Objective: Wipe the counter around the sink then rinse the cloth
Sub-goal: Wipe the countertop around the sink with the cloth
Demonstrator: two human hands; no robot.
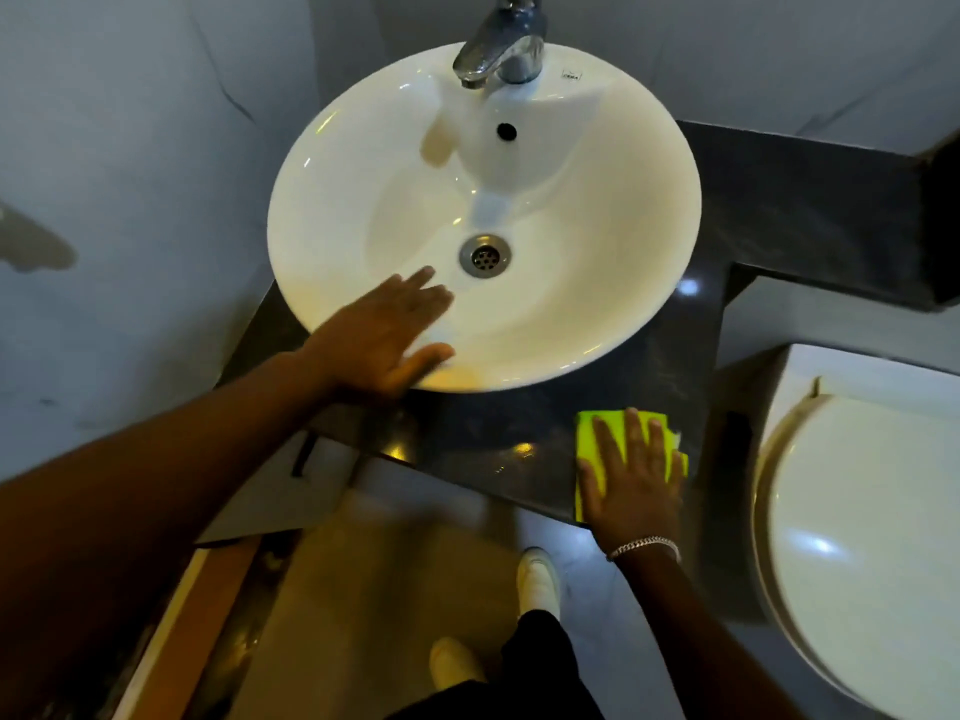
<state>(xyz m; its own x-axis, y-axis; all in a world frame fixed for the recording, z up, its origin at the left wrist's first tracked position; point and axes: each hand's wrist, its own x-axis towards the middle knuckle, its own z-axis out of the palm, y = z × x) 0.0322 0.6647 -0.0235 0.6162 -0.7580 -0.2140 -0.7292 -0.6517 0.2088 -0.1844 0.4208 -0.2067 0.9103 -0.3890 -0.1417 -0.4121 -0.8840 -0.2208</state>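
Note:
A round white sink (613, 241) sits on a dark stone counter (467, 439), with a chrome tap (501, 46) at its far rim and a drain (484, 255) in the bowl. A bright yellow-green cloth (589, 444) lies flat on the counter's front right corner. My right hand (631, 475) presses palm-down on the cloth, fingers spread. My left hand (384, 340) rests open on the sink's near left rim, holding nothing.
A white toilet with its lid down (857, 537) stands to the right, below the counter. The counter runs on behind the sink to the right (805, 200). Pale tiled walls close in on the left. My white shoes (540, 579) stand on the floor below.

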